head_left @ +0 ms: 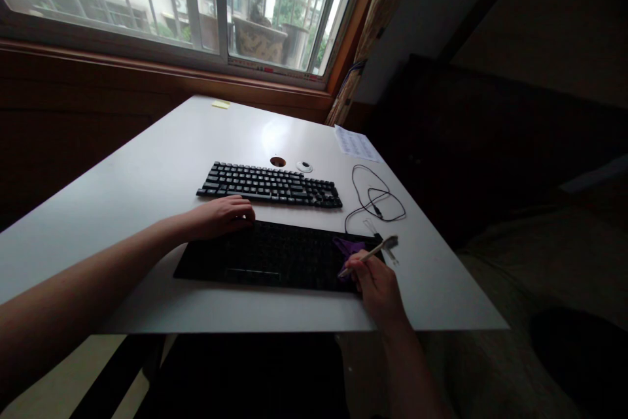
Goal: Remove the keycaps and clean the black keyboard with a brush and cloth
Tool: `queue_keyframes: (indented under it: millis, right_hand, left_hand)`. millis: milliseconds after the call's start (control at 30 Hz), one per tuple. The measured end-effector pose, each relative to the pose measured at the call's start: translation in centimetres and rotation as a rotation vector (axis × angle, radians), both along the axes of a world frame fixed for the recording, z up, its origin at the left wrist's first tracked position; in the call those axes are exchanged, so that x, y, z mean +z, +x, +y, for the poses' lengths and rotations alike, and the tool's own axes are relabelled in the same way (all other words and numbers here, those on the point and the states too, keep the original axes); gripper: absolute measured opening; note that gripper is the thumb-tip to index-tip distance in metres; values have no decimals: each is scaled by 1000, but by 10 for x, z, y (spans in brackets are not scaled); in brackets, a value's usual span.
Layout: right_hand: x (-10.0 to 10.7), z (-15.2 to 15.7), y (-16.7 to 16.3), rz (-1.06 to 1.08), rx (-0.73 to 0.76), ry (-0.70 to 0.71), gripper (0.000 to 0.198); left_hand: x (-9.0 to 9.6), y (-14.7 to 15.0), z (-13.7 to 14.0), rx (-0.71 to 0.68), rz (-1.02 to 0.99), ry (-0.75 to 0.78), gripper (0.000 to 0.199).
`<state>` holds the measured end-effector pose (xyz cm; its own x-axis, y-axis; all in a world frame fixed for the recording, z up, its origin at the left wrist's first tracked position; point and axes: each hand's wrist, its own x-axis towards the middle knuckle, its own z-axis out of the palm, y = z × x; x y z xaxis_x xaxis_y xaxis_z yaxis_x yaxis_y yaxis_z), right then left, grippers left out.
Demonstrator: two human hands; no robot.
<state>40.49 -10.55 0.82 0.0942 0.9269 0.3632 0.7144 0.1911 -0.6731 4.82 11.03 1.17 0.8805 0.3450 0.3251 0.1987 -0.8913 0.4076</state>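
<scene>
A wide, flat black keyboard base (289,255) lies near the table's front edge, its surface too dark to make out in detail. At its back left edge my left hand (226,215) rests with the fingers bent and close together, touching the edge. Over the right end, my right hand (375,285) is closed round the pale handle of a toothbrush (375,250), the bristle head pointing up and right. A crumpled purple cloth (347,248) lies beneath the handle on the base, against my right fingers. Behind the base sits a black block of keyboard keys (267,184).
A thin black cable (366,206) loops on the right of the white table (157,151). Small metal pieces lie by the brush head. Further back are a round hole (277,161), a white disc (305,167), a printed sheet (357,144) and a yellow note (220,104).
</scene>
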Motion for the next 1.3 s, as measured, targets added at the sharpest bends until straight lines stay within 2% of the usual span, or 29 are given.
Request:
queue_keyframes:
  millis: [133,300,433,533,767,1033,1167,1300]
  right_hand:
    - [3,2,-12,-131,-79,35,38]
    - [12,-7,-32,-377,-327,92,47]
    - [13,-15,-38,-440,-421,62,46]
    - [12,-14,-35,-462,-454,106,49]
    - [2,-2,-22,-278,-238,114,50]
    - [-5,5,-19,-135,-184,39,53]
    - [-4,4,-12,-77,-106,-37,50]
    - [-1,2,-8,-78,-4,-56,47]
  left_hand:
    - [-3,-1,2,8,-1,-7,18]
    - [-3,-1,2,4,23,0,18]
    - [-1,-1,1,-3,29,11,18]
    - [-1,-1,1,3,40,14,17]
    - [-2,-1,1,-1,58,34,17]
    - [-3,-2,2,-4,80,43,19]
    - [-2,-2,1,0,86,32,18]
    - [-2,-1,1,-6,77,34,19]
